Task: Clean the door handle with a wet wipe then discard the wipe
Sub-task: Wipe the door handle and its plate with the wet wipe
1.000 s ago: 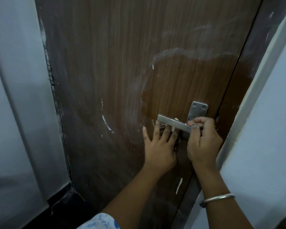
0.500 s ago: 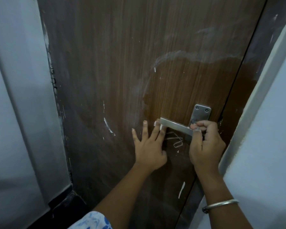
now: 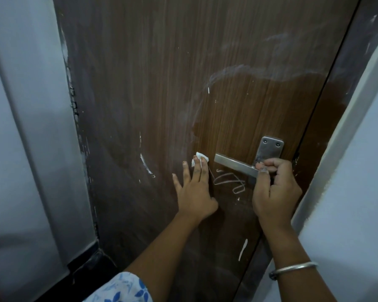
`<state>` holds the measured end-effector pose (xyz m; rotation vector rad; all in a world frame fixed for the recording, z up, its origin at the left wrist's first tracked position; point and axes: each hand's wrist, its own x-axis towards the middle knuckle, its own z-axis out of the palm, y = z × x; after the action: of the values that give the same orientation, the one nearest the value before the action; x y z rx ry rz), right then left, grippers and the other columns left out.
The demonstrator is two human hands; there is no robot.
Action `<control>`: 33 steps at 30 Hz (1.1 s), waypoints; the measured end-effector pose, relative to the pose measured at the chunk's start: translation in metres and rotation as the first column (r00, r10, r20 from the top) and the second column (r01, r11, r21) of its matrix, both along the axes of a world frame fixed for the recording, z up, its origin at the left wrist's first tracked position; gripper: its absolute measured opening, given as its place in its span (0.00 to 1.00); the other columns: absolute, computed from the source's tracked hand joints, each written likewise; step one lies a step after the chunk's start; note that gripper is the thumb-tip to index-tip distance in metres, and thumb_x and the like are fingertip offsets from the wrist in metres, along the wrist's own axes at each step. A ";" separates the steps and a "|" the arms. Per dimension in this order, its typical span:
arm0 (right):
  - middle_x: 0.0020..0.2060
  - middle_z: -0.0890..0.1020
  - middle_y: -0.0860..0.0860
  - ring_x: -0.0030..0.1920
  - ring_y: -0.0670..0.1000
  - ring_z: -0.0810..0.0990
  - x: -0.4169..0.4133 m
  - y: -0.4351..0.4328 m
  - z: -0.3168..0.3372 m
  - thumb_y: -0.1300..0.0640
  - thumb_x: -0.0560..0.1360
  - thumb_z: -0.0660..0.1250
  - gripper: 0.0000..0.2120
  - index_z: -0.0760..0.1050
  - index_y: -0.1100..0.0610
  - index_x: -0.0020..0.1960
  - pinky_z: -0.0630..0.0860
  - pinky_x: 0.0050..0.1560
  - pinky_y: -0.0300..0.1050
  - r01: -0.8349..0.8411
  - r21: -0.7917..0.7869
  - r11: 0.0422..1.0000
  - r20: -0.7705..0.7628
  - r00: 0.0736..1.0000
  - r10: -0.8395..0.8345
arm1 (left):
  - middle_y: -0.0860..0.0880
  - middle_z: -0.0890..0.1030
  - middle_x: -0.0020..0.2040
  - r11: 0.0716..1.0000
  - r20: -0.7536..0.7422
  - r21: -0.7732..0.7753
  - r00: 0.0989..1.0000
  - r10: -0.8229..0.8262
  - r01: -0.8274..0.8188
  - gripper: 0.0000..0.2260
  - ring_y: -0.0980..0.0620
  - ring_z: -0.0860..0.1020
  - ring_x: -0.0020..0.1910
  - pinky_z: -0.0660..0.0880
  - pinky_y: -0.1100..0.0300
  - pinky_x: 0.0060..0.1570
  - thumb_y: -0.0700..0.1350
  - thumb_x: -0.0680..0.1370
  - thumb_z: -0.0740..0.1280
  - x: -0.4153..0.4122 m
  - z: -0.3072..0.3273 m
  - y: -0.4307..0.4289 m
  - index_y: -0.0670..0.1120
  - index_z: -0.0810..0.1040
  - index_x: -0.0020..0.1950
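Two hands (image 3: 194,192) (image 3: 275,192), one handle (image 3: 234,165), one wipe (image 3: 199,157), one door (image 3: 162,83).

Nothing legible: the white scribble (image 3: 229,182) on the door (image 3: 162,83) forms no letters.

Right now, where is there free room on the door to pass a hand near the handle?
Free: the door above the handle, between wipe and backplate; also the wide panel left of the left hand. Crowded: under the handle, between both hands, and the backplate end, which the right hand grips.

On the door (image 3: 227,62), left hand (image 3: 194,192) presses wipe (image 3: 204,158); right hand (image 3: 275,192) seemingly pinches door handle (image 3: 231,163).
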<state>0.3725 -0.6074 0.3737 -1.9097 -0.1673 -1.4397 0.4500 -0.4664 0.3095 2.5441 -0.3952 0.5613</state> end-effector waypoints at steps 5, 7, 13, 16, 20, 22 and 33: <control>0.41 0.80 0.54 0.43 0.52 0.79 -0.001 0.002 0.000 0.61 0.75 0.60 0.07 0.74 0.63 0.50 0.73 0.40 0.36 0.011 0.007 1.000 -0.002 1.000 -0.011 | 0.50 0.39 0.77 0.995 -0.039 -0.099 0.999 0.007 -0.010 0.47 0.42 0.35 0.74 0.35 0.37 0.66 0.54 0.66 0.64 -0.008 -0.001 -0.014 0.52 0.34 0.74; 0.42 0.80 0.53 0.43 0.52 0.79 -0.002 0.002 0.000 0.61 0.75 0.61 0.07 0.73 0.62 0.50 0.74 0.40 0.38 0.008 0.008 1.000 -0.006 1.000 -0.008 | 0.51 0.38 0.77 0.997 -0.006 -0.075 1.000 -0.008 0.007 0.47 0.42 0.35 0.74 0.35 0.38 0.66 0.53 0.66 0.64 -0.012 -0.004 -0.022 0.52 0.34 0.74; 0.42 0.79 0.52 0.43 0.51 0.79 -0.002 0.003 0.000 0.61 0.75 0.61 0.07 0.74 0.61 0.50 0.72 0.41 0.34 0.021 0.000 1.000 -0.010 1.000 -0.021 | 0.54 0.33 0.74 0.993 -0.016 -0.112 0.999 -0.048 0.046 0.47 0.44 0.33 0.73 0.33 0.37 0.66 0.54 0.65 0.63 -0.025 -0.006 -0.040 0.53 0.33 0.74; 0.42 0.79 0.52 0.44 0.50 0.79 -0.002 0.003 0.000 0.57 0.75 0.58 0.10 0.73 0.61 0.50 0.70 0.42 0.32 0.006 0.005 1.000 -0.015 1.000 -0.006 | 0.56 0.33 0.73 0.994 -0.005 -0.099 0.999 -0.054 0.053 0.48 0.43 0.31 0.72 0.32 0.36 0.65 0.54 0.66 0.64 -0.033 -0.008 -0.046 0.55 0.33 0.74; 0.43 0.79 0.52 0.45 0.51 0.79 -0.003 0.003 0.000 0.58 0.74 0.58 0.09 0.73 0.61 0.51 0.73 0.43 0.39 -0.003 0.008 1.000 -0.019 1.000 0.003 | 0.51 0.40 0.77 0.994 0.057 0.039 0.992 -0.109 0.107 0.46 0.42 0.31 0.72 0.34 0.32 0.65 0.54 0.67 0.65 -0.045 -0.011 -0.057 0.54 0.36 0.75; 0.43 0.80 0.54 0.45 0.52 0.79 -0.003 0.003 0.000 0.60 0.74 0.59 0.08 0.73 0.61 0.51 0.75 0.44 0.42 0.005 0.010 1.000 -0.024 1.000 -0.005 | 0.51 0.40 0.77 0.994 0.048 0.038 0.994 -0.101 0.099 0.45 0.42 0.30 0.72 0.33 0.33 0.64 0.55 0.68 0.64 -0.049 -0.010 -0.062 0.54 0.36 0.75; 0.44 0.80 0.55 0.46 0.52 0.79 -0.004 0.005 -0.001 0.61 0.74 0.59 0.08 0.73 0.61 0.50 0.70 0.44 0.34 0.002 0.017 1.000 -0.038 0.999 -0.001 | 0.46 0.53 0.77 0.954 0.167 0.288 0.977 -0.134 0.082 0.42 0.37 0.46 0.74 0.43 0.29 0.65 0.62 0.69 0.66 -0.047 -0.009 -0.051 0.50 0.50 0.76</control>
<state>0.3680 -0.6026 0.3725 -1.9219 -0.1355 -1.4004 0.4026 -0.5175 0.3003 2.7233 -0.7238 0.7498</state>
